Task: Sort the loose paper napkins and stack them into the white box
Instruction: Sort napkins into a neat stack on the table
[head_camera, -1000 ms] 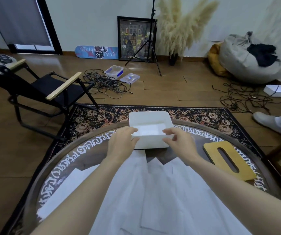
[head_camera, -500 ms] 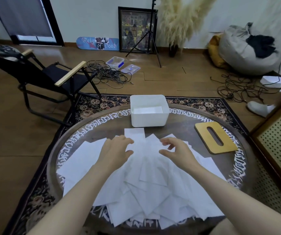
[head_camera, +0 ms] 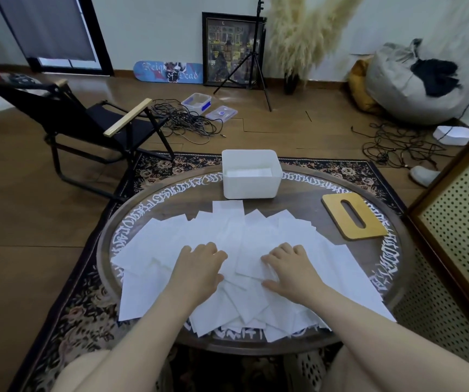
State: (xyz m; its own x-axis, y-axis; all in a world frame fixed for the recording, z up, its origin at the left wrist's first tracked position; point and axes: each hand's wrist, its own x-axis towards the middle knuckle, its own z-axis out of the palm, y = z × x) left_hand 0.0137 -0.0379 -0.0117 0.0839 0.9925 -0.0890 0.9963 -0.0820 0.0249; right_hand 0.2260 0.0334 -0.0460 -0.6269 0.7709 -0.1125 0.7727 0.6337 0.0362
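Many loose paper napkins [head_camera: 227, 250] lying under both hands | left hand [head_camera: 198, 268], right hand [head_camera: 290, 268] fingers curling onto sheets, clamping unclear | risk: thin sheets sliding, bunching, tearing | white box [head_camera: 251, 186] sitting beyond fingers

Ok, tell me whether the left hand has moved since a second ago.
Yes. The left hand has drawn back from the white box toward the person and now rests on the loose napkins.
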